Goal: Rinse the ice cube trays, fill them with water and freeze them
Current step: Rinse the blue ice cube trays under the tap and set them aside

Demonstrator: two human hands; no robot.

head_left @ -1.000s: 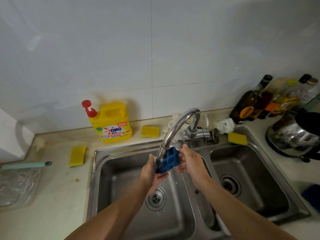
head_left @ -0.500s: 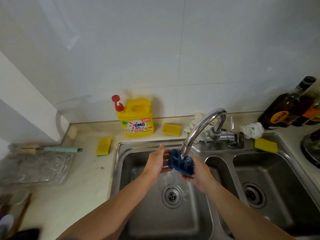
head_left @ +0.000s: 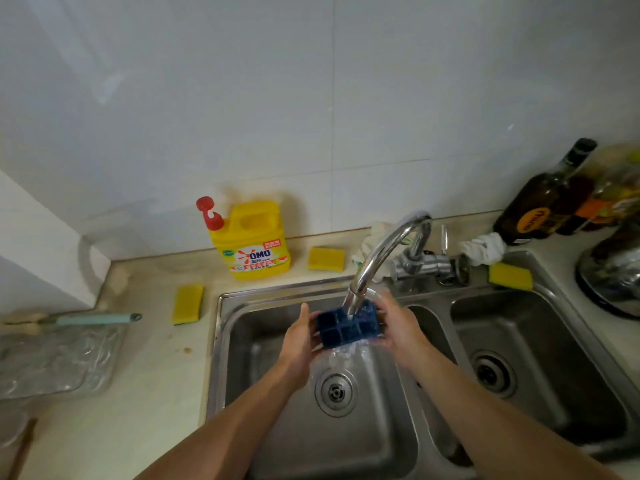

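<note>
Rinse step: over the left basin of the sink [head_left: 221, 341], a blue ice cube tray [head_left: 348, 329] sits under the running tap [head_left: 384, 258].

Left hand [head_left: 298, 341] grips the tray's left end, thumb up; right hand [head_left: 398, 327] curls its fingers round the right end. Best practice here: sweep the stream across every cell, then tip to drain, gripping firmly as wet plastic likely slips. Cells face up and toward the camera, near edge dipped, water spilling off. Long axis runs left-right, hand to hand.

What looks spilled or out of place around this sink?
Nothing serious. Water spills off the blue ice cube tray into the left sink basin, normal for rinsing. A small brown stain marks the counter beside it.
</note>
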